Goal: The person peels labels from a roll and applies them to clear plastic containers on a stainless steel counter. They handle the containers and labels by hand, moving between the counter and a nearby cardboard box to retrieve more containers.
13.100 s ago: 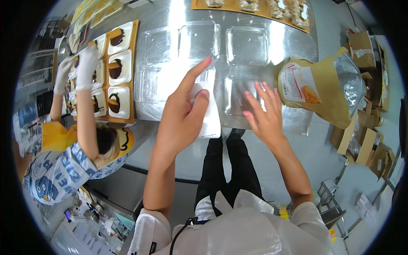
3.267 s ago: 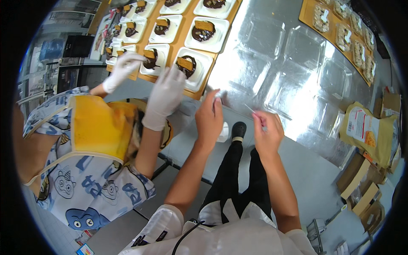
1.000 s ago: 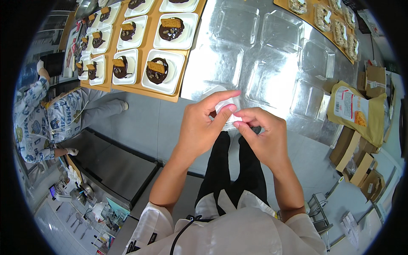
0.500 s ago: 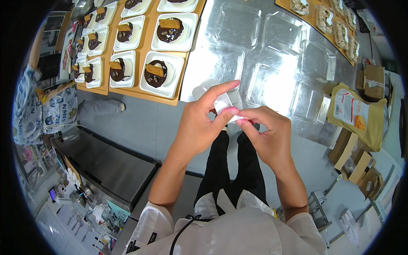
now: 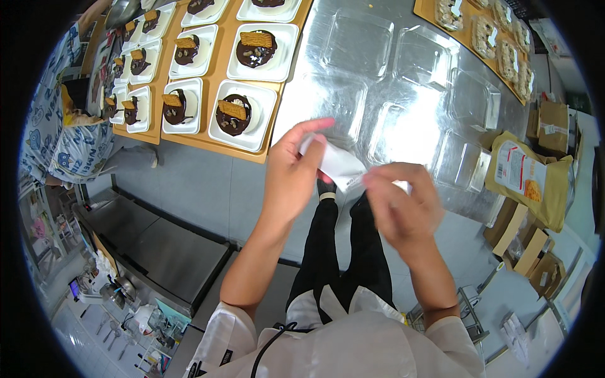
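Shifted slightly rightward since half a second ago, the right hand [image 5: 406, 205] blurs at the lower end of the curled white paper strip [image 5: 340, 167] in mid-frame; its grip cannot be told. Opposite, the left hand [image 5: 290, 173] pinches the strip under its thumb, probably for steadiness. Clear square plastic containers [image 5: 359, 47] lie spread across the shiny steel table [image 5: 311, 57], upper centre, perhaps for easy reach.

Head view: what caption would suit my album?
Left hand grips a white strip; blurred right hand nearby; clear plastic containers on the steel table.
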{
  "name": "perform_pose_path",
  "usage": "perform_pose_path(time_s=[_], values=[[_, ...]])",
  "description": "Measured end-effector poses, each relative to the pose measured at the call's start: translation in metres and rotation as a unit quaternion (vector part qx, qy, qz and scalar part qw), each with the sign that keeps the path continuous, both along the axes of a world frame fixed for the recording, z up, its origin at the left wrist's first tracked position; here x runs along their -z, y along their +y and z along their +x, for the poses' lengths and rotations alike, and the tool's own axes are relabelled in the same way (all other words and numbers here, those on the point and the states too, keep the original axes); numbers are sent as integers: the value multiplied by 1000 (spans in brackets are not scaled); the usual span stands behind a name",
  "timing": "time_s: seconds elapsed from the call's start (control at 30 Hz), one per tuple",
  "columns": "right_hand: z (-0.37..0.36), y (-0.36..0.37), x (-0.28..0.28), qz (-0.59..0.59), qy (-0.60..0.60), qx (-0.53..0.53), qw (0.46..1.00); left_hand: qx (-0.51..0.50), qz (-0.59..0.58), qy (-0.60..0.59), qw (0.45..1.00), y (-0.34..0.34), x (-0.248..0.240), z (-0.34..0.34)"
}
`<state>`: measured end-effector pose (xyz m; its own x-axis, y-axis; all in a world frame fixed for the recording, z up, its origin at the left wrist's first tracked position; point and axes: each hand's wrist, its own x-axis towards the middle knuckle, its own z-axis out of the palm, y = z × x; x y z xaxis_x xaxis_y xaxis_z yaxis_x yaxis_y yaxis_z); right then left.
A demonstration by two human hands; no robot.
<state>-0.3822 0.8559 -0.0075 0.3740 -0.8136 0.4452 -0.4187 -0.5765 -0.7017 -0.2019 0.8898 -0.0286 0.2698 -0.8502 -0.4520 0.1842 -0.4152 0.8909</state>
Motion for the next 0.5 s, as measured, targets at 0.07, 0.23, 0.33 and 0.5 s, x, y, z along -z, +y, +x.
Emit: perform_pose_path(time_s=[0.07, 0.23, 0.33, 0.5], values=[[-4, -20, 7, 65, -4, 49, 997, 26, -7, -183, 983, -10, 1, 9], [8, -104, 64, 173, 44, 104, 978, 195, -24, -444, 874, -69, 7, 12], [10, -119, 81, 143, 116, 102, 978, 207, -40, -471, 856, -88, 22, 6], [8, -118, 81, 143, 28, 144, 979, 219, -15, -451, 865, -101, 29, 0]])
